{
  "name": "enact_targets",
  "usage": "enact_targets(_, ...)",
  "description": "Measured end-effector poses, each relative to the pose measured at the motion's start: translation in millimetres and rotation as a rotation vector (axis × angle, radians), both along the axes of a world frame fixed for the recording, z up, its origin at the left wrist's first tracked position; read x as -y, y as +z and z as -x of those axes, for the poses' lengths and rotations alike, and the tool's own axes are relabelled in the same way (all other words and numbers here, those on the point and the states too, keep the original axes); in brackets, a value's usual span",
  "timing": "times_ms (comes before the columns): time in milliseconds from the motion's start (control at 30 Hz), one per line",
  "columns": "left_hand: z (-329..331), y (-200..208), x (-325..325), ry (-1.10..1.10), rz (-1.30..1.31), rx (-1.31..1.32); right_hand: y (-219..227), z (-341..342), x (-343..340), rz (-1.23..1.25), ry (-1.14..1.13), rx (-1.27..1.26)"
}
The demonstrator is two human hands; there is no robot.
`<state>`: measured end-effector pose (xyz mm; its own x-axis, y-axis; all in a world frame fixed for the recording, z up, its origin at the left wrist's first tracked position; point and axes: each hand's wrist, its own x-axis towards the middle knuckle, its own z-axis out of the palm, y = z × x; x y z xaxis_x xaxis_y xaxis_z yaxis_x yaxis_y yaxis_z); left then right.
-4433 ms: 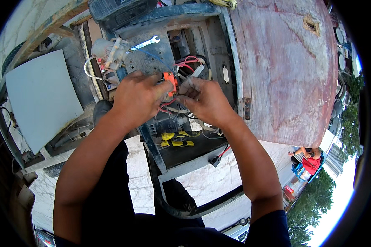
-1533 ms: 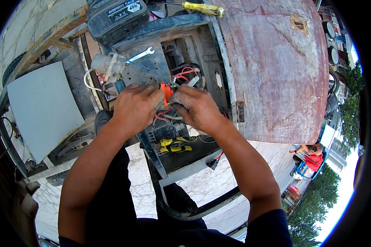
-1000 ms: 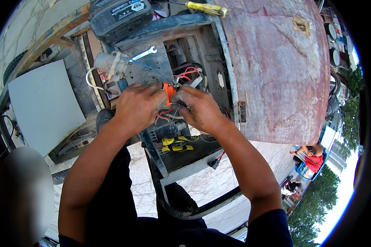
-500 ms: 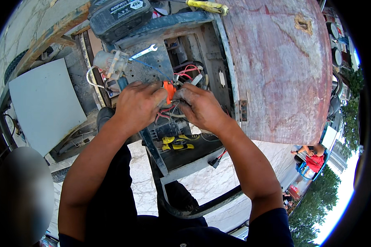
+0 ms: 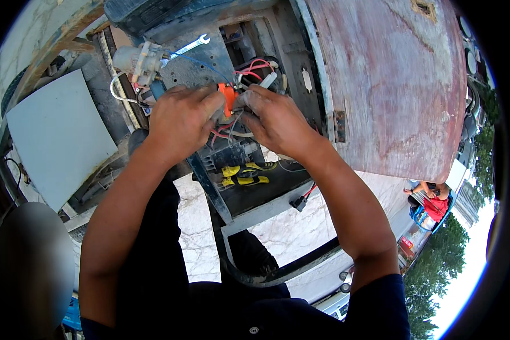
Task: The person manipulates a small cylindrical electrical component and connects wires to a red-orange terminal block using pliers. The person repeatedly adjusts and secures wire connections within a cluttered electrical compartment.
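Observation:
My left hand (image 5: 182,118) pinches a small orange plastic piece (image 5: 228,98) between thumb and fingers over the open metal frame. Close against its right side, the fingers of my right hand (image 5: 277,116) are pressed together; what they grip, perhaps a wire end, is hidden. Red wires (image 5: 255,69) loop just beyond my right fingers, and a thin blue wire (image 5: 207,66) runs toward the orange piece from the upper left. More red and pale wires (image 5: 224,135) hang below the hands.
An open-end wrench (image 5: 188,49) lies beyond my left hand, beside a dusty motor-like part (image 5: 131,61). A black battery case (image 5: 144,11) sits at the far edge. Yellow-handled pliers (image 5: 246,169) lie nearer me. A worn reddish board (image 5: 391,96) stands right, a grey panel (image 5: 59,139) left.
The whole scene has shifted slightly upward in view as the head moved. Both hands stay together at the orange piece, with little change in their grip.

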<state>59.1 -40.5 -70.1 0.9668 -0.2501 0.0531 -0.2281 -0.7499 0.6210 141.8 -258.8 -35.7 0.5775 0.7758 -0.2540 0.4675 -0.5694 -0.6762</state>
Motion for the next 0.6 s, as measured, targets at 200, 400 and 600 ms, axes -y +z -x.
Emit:
enact_targets(200,-2,0,1,0.019,-0.006,-0.014,11,-2,-3,0.119,-0.070,0.037)
enact_targets(400,-2,1,6,0.080,-0.049,-0.089,35,43,10,0.477,0.268,-0.111)
enact_targets(600,-7,4,8,0.046,-0.077,-0.045,-14,98,28,0.598,0.499,0.215)
